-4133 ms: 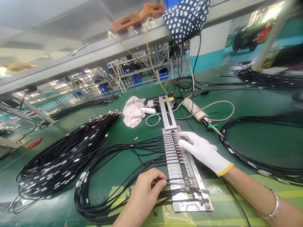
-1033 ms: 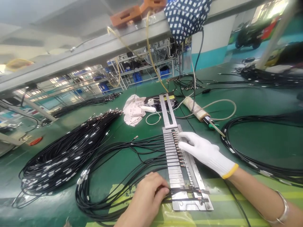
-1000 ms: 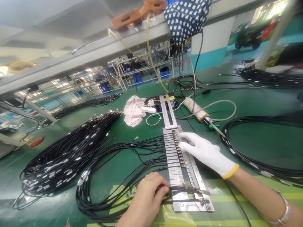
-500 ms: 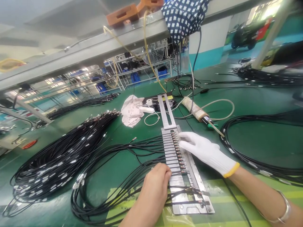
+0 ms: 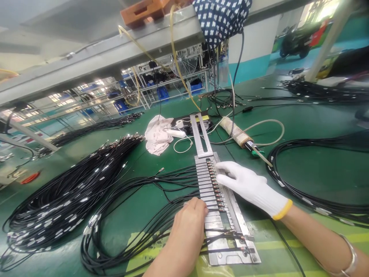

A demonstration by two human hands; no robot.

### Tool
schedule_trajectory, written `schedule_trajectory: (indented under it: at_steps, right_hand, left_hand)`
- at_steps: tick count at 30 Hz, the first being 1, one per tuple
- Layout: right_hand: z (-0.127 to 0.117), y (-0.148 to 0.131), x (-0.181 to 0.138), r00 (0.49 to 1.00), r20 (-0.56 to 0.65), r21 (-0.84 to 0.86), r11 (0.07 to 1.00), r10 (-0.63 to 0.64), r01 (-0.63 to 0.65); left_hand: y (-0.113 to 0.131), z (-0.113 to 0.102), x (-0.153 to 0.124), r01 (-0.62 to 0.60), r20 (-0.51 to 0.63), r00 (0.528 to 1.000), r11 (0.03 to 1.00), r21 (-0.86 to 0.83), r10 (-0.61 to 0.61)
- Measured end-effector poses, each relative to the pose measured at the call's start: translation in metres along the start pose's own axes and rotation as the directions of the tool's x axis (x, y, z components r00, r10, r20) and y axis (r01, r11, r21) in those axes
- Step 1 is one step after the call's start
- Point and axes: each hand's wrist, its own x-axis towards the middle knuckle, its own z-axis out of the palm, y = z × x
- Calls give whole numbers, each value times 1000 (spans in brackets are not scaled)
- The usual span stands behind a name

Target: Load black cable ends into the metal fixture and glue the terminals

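A slotted metal fixture [image 5: 215, 221] lies lengthwise before me, with black cables [image 5: 175, 181] seated side by side in its grooves. Their metal end fittings [image 5: 212, 175] line up along its middle. My bare left hand [image 5: 190, 219] is closed at the fixture's left edge, fingers curled on a black cable that comes out toward the grooves. In a white glove with a yellow cuff, my right hand [image 5: 245, 184] rests at the fixture's right side. Its thumb and forefinger are apart beside the upper fittings, and nothing shows between them. A slotted metal bar [image 5: 201, 136] extends from the fixture's far end.
A big bundle of black cables [image 5: 72, 192] lies at left, and coiled cables [image 5: 276, 165] at right. Behind the fixture are a pinkish cloth [image 5: 158, 134], a black box [image 5: 184, 122] and a wrapped tool [image 5: 235, 130] with a pale cord. A metal shelf beam [image 5: 95, 61] crosses overhead.
The whole view has shifted slightly, moving the scene a little left. Both hands keep nearly the same places on the fixture.
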Motion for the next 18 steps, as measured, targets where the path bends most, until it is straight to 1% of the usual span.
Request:
schedule_trajectory:
  at_steps: [3, 7, 10, 13, 18]
  right_hand:
    - [-1, -2, -1, 1000, 5, -22, 1000, 21, -20]
    - [-6, -5, -4, 1000, 23, -75, 997, 11, -9]
    - [-10, -11, -8, 997, 80, -145, 989, 4, 8]
    - [-8, -17, -13, 992, 129, -226, 974, 0, 29]
    - [10, -15, -16, 978, 131, -326, 924, -164, 199]
  left_hand:
    - [3, -1, 2, 8, 24, 1000, 1000, -10, -7]
    - [5, -5, 3, 40, 29, 999, 995, -93, -37]
    - [5, -8, 4, 42, 41, 998, 985, -170, -36]
    - [4, -11, 5, 53, 61, 997, 969, -240, -39]
    - [2, -11, 6, -16, 44, 999, 967, -254, 28]
